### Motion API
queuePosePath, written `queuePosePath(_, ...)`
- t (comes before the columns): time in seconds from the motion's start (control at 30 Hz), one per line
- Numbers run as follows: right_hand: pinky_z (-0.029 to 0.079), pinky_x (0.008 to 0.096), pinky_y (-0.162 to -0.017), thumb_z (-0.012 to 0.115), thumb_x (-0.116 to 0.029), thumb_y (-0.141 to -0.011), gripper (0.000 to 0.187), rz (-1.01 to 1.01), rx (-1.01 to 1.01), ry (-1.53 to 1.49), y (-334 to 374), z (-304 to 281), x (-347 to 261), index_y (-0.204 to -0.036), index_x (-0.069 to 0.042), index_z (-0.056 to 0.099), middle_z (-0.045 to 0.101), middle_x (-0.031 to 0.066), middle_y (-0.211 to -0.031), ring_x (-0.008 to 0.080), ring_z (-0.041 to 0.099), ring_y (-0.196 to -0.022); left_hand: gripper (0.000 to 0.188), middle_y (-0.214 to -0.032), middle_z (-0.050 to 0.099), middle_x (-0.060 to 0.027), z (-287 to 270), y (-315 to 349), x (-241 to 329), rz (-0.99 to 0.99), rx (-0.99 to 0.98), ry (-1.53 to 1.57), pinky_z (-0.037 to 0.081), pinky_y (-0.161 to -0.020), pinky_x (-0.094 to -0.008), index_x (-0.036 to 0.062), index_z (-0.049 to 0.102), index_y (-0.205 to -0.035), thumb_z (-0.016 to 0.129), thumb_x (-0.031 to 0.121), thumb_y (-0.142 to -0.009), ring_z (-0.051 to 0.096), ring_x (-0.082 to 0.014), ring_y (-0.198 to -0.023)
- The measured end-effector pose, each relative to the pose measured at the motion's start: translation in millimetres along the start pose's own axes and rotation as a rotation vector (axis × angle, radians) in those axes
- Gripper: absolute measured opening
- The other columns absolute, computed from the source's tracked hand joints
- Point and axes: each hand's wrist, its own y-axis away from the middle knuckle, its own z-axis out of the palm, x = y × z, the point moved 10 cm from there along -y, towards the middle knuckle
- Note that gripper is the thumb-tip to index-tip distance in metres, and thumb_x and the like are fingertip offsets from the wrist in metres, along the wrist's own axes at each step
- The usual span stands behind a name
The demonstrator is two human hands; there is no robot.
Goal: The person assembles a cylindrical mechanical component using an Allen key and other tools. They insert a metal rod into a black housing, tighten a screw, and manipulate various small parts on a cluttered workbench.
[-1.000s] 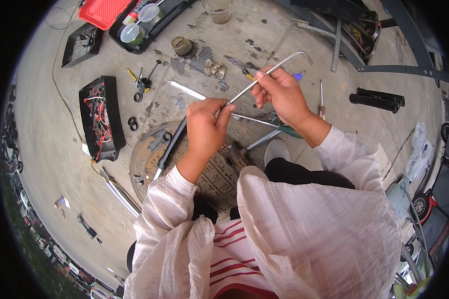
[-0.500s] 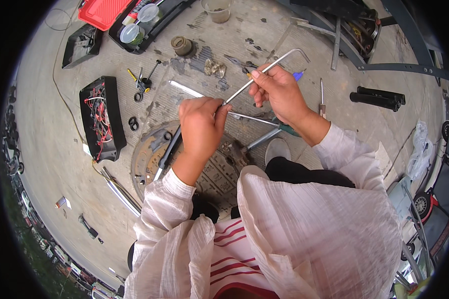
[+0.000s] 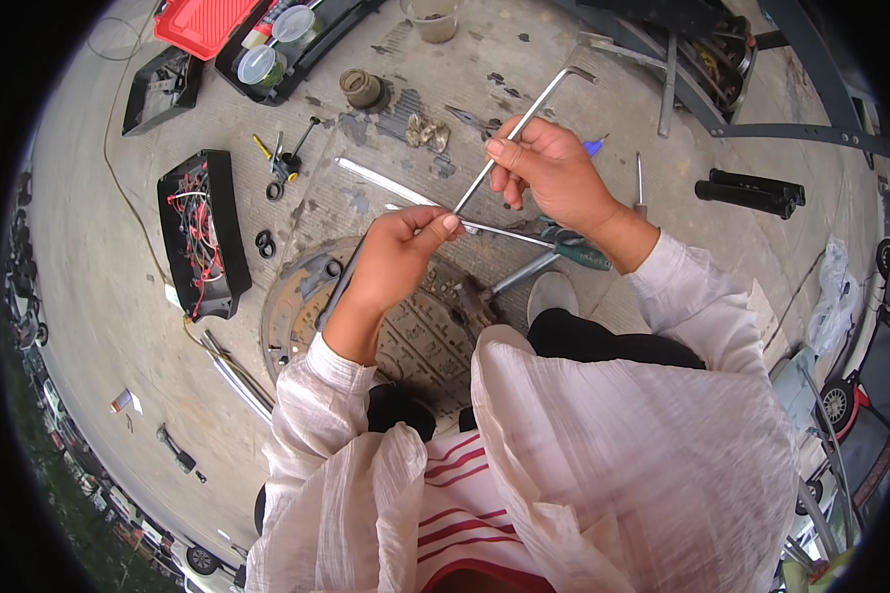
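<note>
A long L-shaped steel rod (image 3: 541,106), shaped like a hex key, slants between my hands with its short bent end up and away. My right hand (image 3: 556,180) pinches it partway along between thumb and fingers. At its lower end, my left hand (image 3: 394,255) is closed with thumb and fingertips on the rod. A black tube-like piece (image 3: 338,285) shows beside my left wrist; whether that hand also holds it is hidden. Beyond my left hand, a silver bar (image 3: 374,180) lies on the ground. A screwdriver with a green handle (image 3: 583,257) lies below my right hand.
A round metal cover (image 3: 420,331) is set in the concrete before me, with a hammer-like tool (image 3: 524,273) beside it. To the left stands a black tray (image 3: 229,267) of wires. A metal frame (image 3: 791,131) stands at the far right, near two black tubes (image 3: 747,194).
My left hand has shifted slightly right, from a fuller grip with black showing at its thumb to a pinch on the rod's end. The rod's bent end has moved up and left.
</note>
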Motion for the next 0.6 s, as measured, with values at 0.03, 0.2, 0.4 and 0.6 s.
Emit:
queuePosePath(0.03,0.047,0.0225,-0.049,0.055,-0.020,-0.096,0.017,-0.004,0.011,0.005,-1.1,0.7,0.8,-0.091,-0.004,0.058,0.061,0.0046,-0.070,0.0087,0.056,-0.055,0.023,-0.085,0.067,-0.0034,-4.7,3.0,18.9,0.157,0.111,-0.329,0.046,-0.079,-0.0283,-0.0025,0.067,-0.092,0.062,0.020,-0.092,0.060,-0.0137,-0.081)
queuePosePath(0.2,0.046,0.0230,-0.048,0.056,-0.021,-0.096,0.017,-0.036,0.031,-0.103,-3.3,-1.2,-2.5,-0.093,-0.004,0.057,0.061,0.0051,-0.070,0.0091,0.056,-0.055,0.022,-0.080,0.066,-0.0042,2.7,5.8,-5.7,-0.099,0.118,0.119,0.048,-0.073,-0.0315,-0.0025,0.068,-0.089,0.064,0.019,-0.091,0.059,-0.0139,-0.077)
queuePosePath(0.4,0.047,0.0241,-0.051,0.055,-0.023,-0.097,0.019,-0.038,0.168,-0.031,-4.7,-24.3,-9.0,-0.094,-0.004,0.057,0.062,0.0056,-0.072,0.0099,0.056,-0.056,0.019,-0.082,0.065,-0.0039,-21.8,14.8,27.7,0.240,0.360,-0.566,0.044,-0.078,-0.0284,0.0004,0.069,-0.096,0.064,0.018,-0.091,0.057,-0.0139,-0.079)
queuePosePath(0.6,0.048,0.0245,-0.052,0.058,-0.027,-0.095,0.024,0.016,0.078,-0.318,-7.4,-22.2,-4.3,-0.092,-0.003,0.056,0.062,0.0073,-0.072,0.0096,0.056,-0.054,0.017,-0.099,0.059,-0.0030,-17.1,5.6,12.7,0.162,0.103,0.259,0.039,-0.087,-0.0255,0.0020,0.068,-0.102,0.064,0.012,-0.090,0.052,-0.0121,-0.094)
